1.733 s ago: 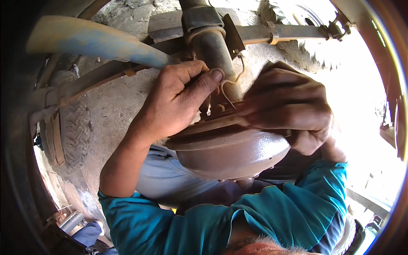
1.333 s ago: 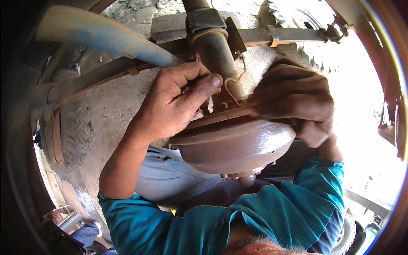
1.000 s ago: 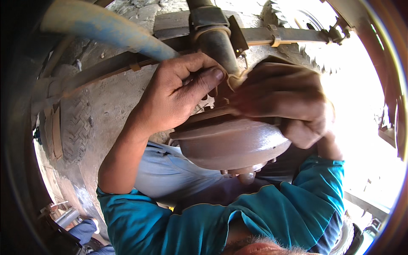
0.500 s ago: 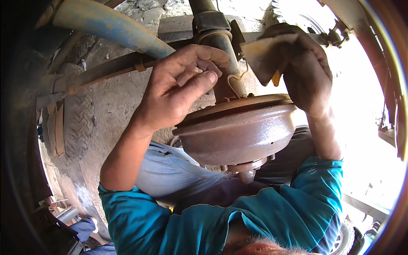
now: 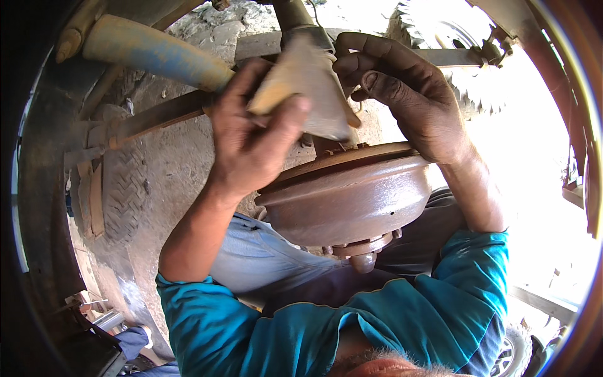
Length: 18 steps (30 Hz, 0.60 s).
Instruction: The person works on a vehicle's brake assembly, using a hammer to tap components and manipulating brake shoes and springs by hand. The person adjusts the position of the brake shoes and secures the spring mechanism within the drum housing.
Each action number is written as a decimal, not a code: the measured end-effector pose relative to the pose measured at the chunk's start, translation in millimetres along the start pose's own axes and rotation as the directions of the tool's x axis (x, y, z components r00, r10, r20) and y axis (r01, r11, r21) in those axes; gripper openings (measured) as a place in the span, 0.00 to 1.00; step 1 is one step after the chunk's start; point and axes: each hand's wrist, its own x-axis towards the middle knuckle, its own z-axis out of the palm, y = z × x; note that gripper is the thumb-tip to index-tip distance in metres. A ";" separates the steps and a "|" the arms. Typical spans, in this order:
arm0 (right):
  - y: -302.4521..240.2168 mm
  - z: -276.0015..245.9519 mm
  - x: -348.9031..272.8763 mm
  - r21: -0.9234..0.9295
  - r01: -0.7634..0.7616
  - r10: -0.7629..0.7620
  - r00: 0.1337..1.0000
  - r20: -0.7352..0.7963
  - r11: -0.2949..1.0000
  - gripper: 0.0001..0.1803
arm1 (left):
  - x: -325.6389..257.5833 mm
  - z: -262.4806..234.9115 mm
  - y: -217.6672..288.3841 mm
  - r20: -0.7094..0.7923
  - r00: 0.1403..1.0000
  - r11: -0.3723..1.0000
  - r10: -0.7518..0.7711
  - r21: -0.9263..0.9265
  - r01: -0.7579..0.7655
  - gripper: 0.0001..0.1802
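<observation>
A worn, folded piece of sandpaper [image 5: 308,94], grey with a yellowish face, is gripped between the thumb and fingers of my left hand [image 5: 254,135]. Motion blurs the sheet and my left fingertips. Just right of the sheet, my right hand [image 5: 408,94] is raised with blackened fingers loosely curled and apart, holding nothing that I can see. Below both hands sits a rusty brown brake drum [image 5: 345,201], with studs and a rounded hub cap [image 5: 363,262] on its near side. The axle tube [image 5: 295,16] behind the drum is partly hidden by the sheet.
A blue, rust-stained cylinder [image 5: 157,53] slants in from the upper left, above a metal bar [image 5: 160,116]. A treaded tyre [image 5: 124,188] lies at the left. My legs in jeans [image 5: 257,251] are under the drum. Reddish vehicle body metal [image 5: 565,94] edges the right side.
The sandpaper has passed from my right hand to my left. My right hand has moved left, toward the axle, its fingers now loosened.
</observation>
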 end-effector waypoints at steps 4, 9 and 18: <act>8.2 -11.7 -2.8 0.013 -0.008 0.008 1.000 -0.017 1.000 0.25 | 9.1 -13.2 4.7 0.023 0.997 0.997 0.068 0.025 -0.069 0.07; 7.7 -9.9 -4.1 0.016 -0.028 0.029 0.999 -0.017 0.999 0.24 | 11.8 -19.9 9.3 0.368 0.930 0.931 0.025 0.330 -0.156 0.12; 4.9 -11.0 -5.4 -0.037 -0.029 0.029 1.000 -0.002 0.999 0.20 | 4.5 -26.6 20.3 0.471 0.762 0.878 -0.444 0.061 0.474 0.26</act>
